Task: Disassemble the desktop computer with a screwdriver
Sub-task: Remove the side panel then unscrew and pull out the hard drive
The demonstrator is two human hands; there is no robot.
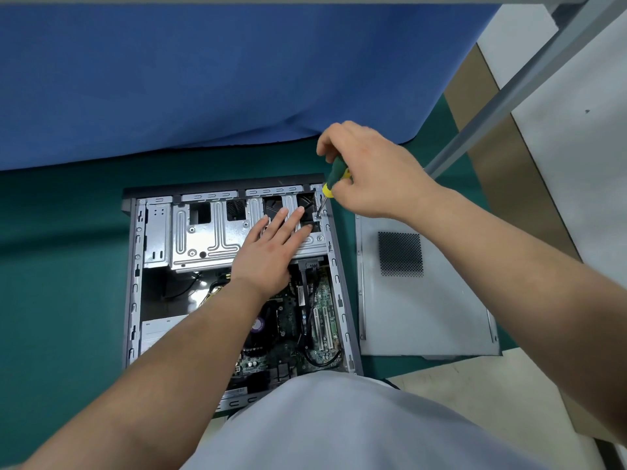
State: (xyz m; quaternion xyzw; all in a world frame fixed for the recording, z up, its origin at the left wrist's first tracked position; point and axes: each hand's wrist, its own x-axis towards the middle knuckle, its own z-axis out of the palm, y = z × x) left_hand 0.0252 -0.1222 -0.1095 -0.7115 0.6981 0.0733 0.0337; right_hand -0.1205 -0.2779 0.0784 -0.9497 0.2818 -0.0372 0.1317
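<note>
Figure: the desktop computer (234,283), side open, lies flat on the green mat (68,266). Our right hand (373,174) is curled round the green-and-yellow handle of the screwdriver (334,178). Below its fingers the shaft drops to a screw (318,217) at the near corner of the silver drive cage (210,232). Our left hand (271,249) lies flat, fingers straight and slightly spread, pressing on that cage. Its fingertips (300,210) end just beside the screwdriver tip. The removed side panel (441,300) rests on the mat beneath the right forearm, apart from the case.

We judge the chassis stiff and heavy enough to stay put under downward tool pressure. The cage is thin sheet metal, rigid but probably sharp-edged, and best held by its broad flat face, as here. The motherboard (305,317) beneath the left wrist looks fragile. We would keep hands and tool off it. The small screw may slip away once free.
</note>
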